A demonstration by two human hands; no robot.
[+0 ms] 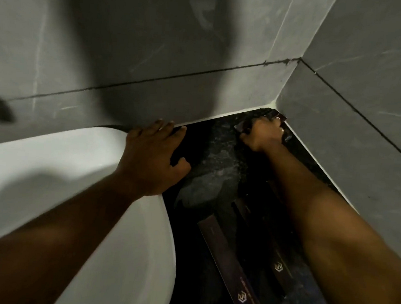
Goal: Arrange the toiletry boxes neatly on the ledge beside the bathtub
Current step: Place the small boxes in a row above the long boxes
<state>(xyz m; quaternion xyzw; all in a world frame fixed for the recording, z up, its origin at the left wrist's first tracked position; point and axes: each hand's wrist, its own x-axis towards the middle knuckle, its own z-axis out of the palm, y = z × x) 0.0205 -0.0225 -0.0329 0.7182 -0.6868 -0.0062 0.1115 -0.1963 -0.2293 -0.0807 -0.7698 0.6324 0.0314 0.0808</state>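
A dark speckled ledge (218,157) runs beside the white bathtub (58,165). My right hand (262,134) is closed on a small dark toiletry box (276,116) in the far corner where the two walls meet. My left hand (152,153) lies flat, fingers spread, on the tub rim and the ledge's edge, holding nothing. Two long dark boxes with gold logos lie lengthwise on the near ledge: one (230,260) on the left, another (279,266) to its right, partly hidden under my right forearm.
Grey tiled walls (201,57) close the ledge in at the back and on the right, meeting in a corner. The bathtub's curved rim borders the ledge on the left. The light is dim and my shadow falls on the wall.
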